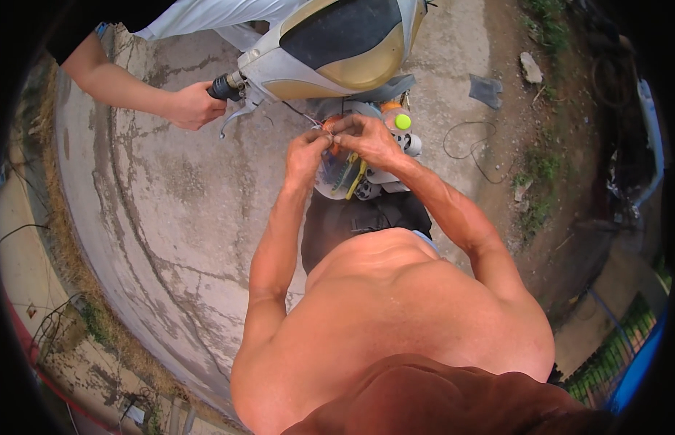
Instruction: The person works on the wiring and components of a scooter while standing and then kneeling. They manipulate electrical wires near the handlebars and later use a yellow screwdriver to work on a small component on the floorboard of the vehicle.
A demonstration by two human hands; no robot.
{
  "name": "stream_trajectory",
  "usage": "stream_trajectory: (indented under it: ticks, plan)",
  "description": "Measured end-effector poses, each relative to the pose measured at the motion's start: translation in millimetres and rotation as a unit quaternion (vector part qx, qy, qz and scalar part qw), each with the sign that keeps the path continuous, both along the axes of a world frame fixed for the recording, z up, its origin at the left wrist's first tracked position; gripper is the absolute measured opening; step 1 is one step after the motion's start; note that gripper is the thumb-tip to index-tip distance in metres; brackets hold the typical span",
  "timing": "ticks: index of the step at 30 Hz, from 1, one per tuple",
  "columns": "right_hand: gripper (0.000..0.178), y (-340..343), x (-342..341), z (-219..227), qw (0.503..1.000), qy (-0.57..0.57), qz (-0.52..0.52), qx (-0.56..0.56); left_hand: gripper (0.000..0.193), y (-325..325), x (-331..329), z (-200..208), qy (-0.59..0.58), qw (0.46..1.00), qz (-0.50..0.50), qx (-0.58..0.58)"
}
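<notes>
My left hand is closed in a pinch around thin wires that hang from the front of a scooter. Close beside it, my right hand pinches at the same wires, fingertips nearly meeting the left ones. The exact spot between the fingertips is too small to make out. Under my hands are several tools, among them a yellow-handled one in or on a pale container. A bright yellow-green round cap sits just beyond my right wrist.
At the left, another person's hand grips the scooter's black handlebar grip, beside a metal brake lever. A loop of thin wire, a dark grey scrap and a pale stone lie on the ground to the right.
</notes>
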State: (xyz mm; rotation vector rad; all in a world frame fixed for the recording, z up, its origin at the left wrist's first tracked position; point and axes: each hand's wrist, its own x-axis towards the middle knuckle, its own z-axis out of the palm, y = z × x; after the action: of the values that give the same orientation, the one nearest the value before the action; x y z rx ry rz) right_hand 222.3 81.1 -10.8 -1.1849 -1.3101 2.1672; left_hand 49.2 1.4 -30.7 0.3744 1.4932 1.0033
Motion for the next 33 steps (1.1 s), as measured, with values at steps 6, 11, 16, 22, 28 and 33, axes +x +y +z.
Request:
stream_trajectory:
  ticks: [6, 11, 16, 22, 28, 33]
  plan:
    - [0.032, 4.1, 1.4, -6.2, 1.000, -0.026, 0.013, 0.009, 0.020, 5.4, -7.8, -3.2, -0.057, 0.998, -0.006, 0.023]
    - [0.029, 3.5, -0.5, -6.4, 1.000, -0.016, 0.005, 0.016, 0.018, 6.5, -11.8, -1.0, -0.047, 0.998, -0.022, 0.023]
    - [0.021, -2.6, -7.3, -3.8, 0.989, -0.082, -0.021, 0.119, 0.018, 9.4, -10.5, 7.4, -0.015, 0.999, -0.036, 0.037]
    - [0.016, -4.4, -10.4, -6.8, 0.846, -0.152, -0.015, 0.510, 0.016, 11.2, -4.8, 13.8, 0.062, 0.997, -0.044, 0.019]
    - [0.016, -7.7, -5.8, -2.2, 0.869, -0.114, 0.012, 0.481, 0.018, 7.9, -2.9, 7.0, 0.105, 0.994, -0.016, 0.036]
    - [0.022, 8.8, -4.0, 1.5, 0.975, -0.108, 0.058, 0.186, 0.025, 9.3, -0.6, 16.3, 0.118, 0.992, -0.031, 0.017]
